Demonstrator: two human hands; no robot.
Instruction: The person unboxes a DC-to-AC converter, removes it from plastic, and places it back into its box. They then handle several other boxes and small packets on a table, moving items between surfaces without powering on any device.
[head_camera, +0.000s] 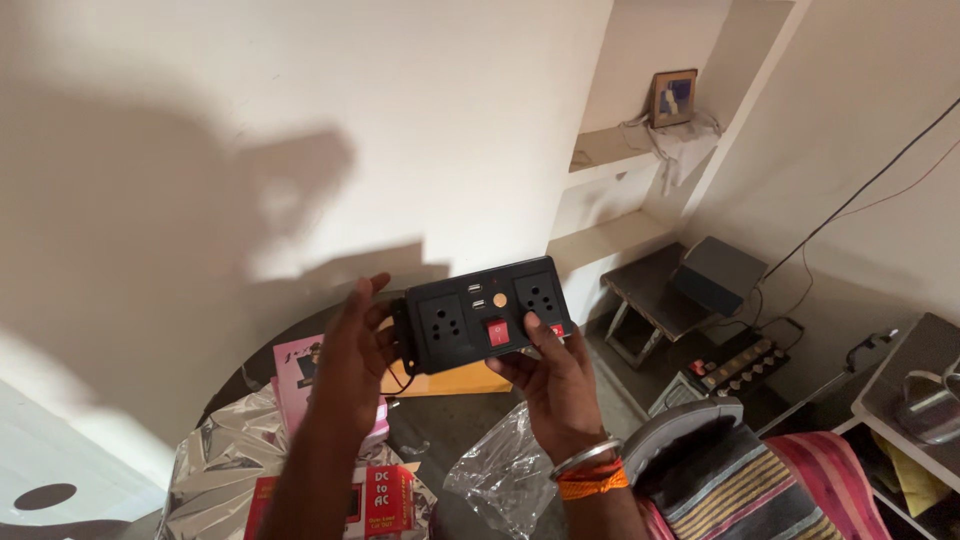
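Black power strip box (488, 312) held up in front of the pale wall (250, 130), above a dark table (440, 415). Face shows two round sockets, two small ports, an orange knob and a red rocker switch. Left hand (350, 355) grips its left end, fingers curled around the edge; right hand (555, 385) clasps the lower right corner, thumb by the switch. Cord mostly hidden behind the left hand. Box back unseen.

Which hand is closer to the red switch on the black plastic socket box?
Right. The right hand sits just under the red switch; the left hand grips the black plastic socket box at its far left end.
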